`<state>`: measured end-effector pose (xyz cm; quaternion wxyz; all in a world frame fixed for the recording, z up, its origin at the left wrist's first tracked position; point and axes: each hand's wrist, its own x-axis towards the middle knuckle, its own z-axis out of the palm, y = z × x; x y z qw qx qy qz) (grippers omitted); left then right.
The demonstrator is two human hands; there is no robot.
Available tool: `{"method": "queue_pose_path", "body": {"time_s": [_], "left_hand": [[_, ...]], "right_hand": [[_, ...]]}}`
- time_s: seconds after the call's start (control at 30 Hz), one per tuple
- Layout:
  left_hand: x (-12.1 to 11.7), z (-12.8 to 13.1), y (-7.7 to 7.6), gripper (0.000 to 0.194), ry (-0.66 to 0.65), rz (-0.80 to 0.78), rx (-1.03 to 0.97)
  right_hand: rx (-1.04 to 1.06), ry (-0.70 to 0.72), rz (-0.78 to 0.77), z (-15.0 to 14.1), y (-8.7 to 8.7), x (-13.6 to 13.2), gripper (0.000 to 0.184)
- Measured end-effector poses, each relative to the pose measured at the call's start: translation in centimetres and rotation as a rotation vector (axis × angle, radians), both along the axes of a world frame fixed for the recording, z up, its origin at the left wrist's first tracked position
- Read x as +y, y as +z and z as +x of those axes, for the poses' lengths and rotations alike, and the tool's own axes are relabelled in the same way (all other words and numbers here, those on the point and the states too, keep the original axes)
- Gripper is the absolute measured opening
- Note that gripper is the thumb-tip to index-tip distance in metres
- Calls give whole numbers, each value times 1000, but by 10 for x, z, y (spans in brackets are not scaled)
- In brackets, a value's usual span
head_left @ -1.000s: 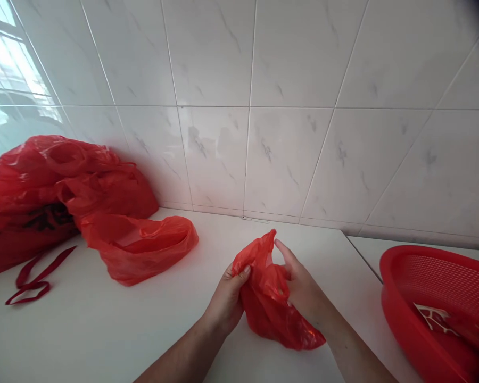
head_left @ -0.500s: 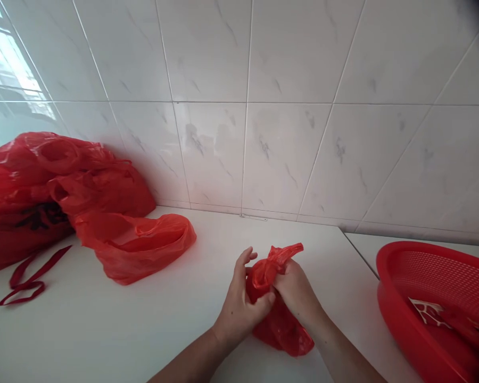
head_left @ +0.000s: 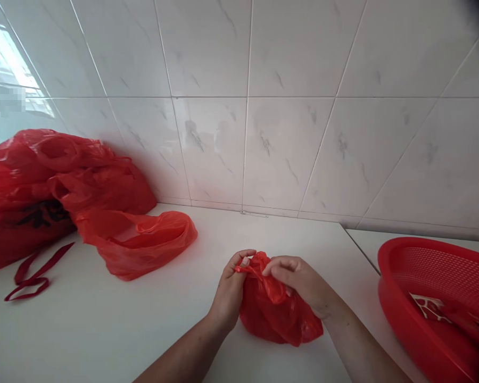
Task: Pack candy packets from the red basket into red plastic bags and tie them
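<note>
A small red plastic bag (head_left: 277, 314), bunched into a lump, rests on the white counter (head_left: 104, 330) between my hands. My left hand (head_left: 228, 290) pinches a twisted strip of the bag's top with thumb and fingers. My right hand (head_left: 303, 282) is curled over the top of the bag, its fingers closed on the gathered plastic beside the left fingertips. What is inside the bag is hidden.
A heap of larger red plastic bags (head_left: 59, 186) lies at the left against the tiled wall (head_left: 287, 106), one open bag (head_left: 143, 242) spilling forward. A dark red strap (head_left: 32, 274) trails on the counter. A red mesh basket (head_left: 443, 303) stands at the right.
The bag's loose top, held up a second ago, has been gathered and drawn down. Both hands have closed together over the top of the bag, which now sits lower and rounder.
</note>
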<state>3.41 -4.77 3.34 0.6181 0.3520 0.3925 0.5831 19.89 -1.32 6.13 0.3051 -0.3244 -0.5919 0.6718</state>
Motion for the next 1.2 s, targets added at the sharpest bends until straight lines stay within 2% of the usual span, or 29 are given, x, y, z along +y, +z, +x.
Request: {"method": "queue_pose_path", "body": {"time_s": [0.07, 0.1, 0.2, 0.33, 0.43, 0.53, 0.67, 0.77, 0.9, 1.03, 1.13, 1.2], "left_hand": [[1, -1, -2, 39, -25, -36, -13], [1, -1, -2, 39, -38, -40, -13], [-2, -2, 0, 34, -85, -30, 3], [-7, 2, 7, 32, -142, 21, 44], [-8, 6, 10, 31, -151, 60, 84], [-8, 7, 9, 36, -139, 60, 104], [-8, 5, 4, 43, -58, -24, 97], [-7, 4, 0, 41, -46, -76, 18], [-3, 4, -2, 31, -65, -49, -132], [-1, 3, -1, 27, -56, -60, -178], [0, 2, -1, 24, -50, -85, -228], [-1, 3, 0, 21, -56, -96, -237]], "right_hand": [[-113, -13, 68, -1, 0, 1, 15], [-158, -43, 100, -2, 0, 1, 18], [-337, -232, 233, -7, -1, 1, 32], [-536, -478, 493, -13, -12, 6, 28], [-576, -520, 506, -12, -19, 9, 30], [-592, -497, 518, -10, -21, 9, 30], [-614, -463, 561, -12, -18, 5, 21], [-468, -372, 383, -14, -10, 1, 17], [-214, -157, 110, -10, 14, -4, 19], [-133, 24, 28, 3, 33, -6, 29], [-158, 106, 26, 9, 29, -3, 29], [-226, 53, 64, 7, 18, 1, 18]]}}
